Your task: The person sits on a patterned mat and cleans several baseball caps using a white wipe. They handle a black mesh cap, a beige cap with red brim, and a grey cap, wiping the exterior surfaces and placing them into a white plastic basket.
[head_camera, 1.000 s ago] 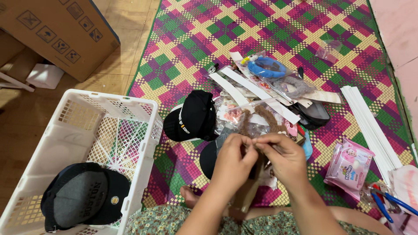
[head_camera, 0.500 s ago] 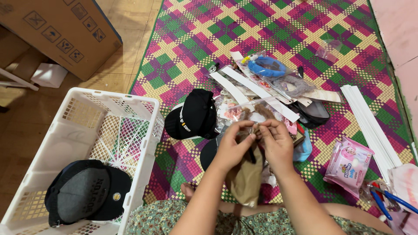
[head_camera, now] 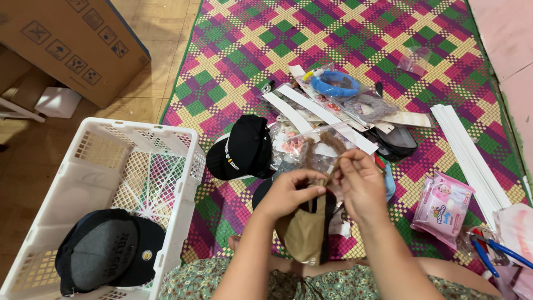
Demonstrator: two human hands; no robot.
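Item in hand: tan paper bag (head_camera: 304, 236), held upright over the person's lap at the near edge of the woven mat (head_camera: 233, 50); a dark item sits partly inside it, its black edge showing along the bag's right side, kind not clear.

Left hand (head_camera: 288, 194): closed over the bag's top edge, fingers curled, apparently steadying the mouth so that it stays put.

Right hand (head_camera: 361, 186): thumb and fingertips pinched narrow on a small thing at the bag's mouth, too small to tell; the two hands meet there, touching, which suits fine work rather than carrying.

Near the hands, on the mat: black cap (head_camera: 243, 147) just left of them, crown up; a heap of clear plastic packets (head_camera: 311, 141) just beyond, holding small pinkish and brown items; white paper strips (head_camera: 327, 119) lying aslant across the heap; blue ring in a clear bag (head_camera: 335, 84) toward the far side of the heap; a dark shallow case (head_camera: 395, 143) at the heap's right.

Right edge of the mat: bundle of long white strips (head_camera: 472, 153), laid parallel to that edge; pink pack of wipes (head_camera: 443, 205) nearer the person; blue-handled tools (head_camera: 491, 253) at the near right corner, partly cut off by the frame.

Off the mat, left, on the wooden floor: white plastic basket (head_camera: 89, 178), against the mat's left edge and within arm's reach; a dark grey cap (head_camera: 105, 258) lies in its near end; brown cardboard box (head_camera: 66, 41) beyond it.
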